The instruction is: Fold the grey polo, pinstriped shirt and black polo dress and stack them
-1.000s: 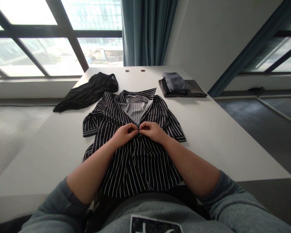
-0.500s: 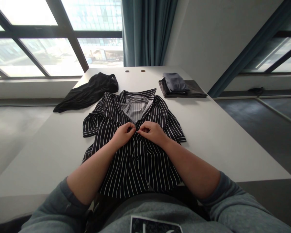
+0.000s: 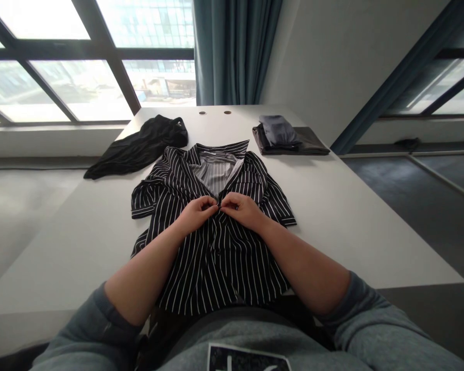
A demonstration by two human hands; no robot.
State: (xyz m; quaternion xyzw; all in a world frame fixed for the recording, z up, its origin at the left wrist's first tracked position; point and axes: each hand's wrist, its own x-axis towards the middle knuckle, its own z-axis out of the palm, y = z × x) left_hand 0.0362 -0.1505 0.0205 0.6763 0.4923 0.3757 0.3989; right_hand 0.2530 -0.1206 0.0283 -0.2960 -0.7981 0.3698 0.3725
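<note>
Left hand (image 3: 196,214), right hand (image 3: 243,210) — pinching the pinstriped blazer (image 3: 220,265) at its front edges.

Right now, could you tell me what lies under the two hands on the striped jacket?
The left hand and right hand pinch the front edges of the black-and-white pinstriped jacket; grey striped lining shows above them. Their fingers cover the closure.

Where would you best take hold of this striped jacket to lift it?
Probably the collar of the black pinstriped jacket, pinched from above on the far side: its folded edge makes a ridge, away from the left hand and right hand at the front opening.
</note>
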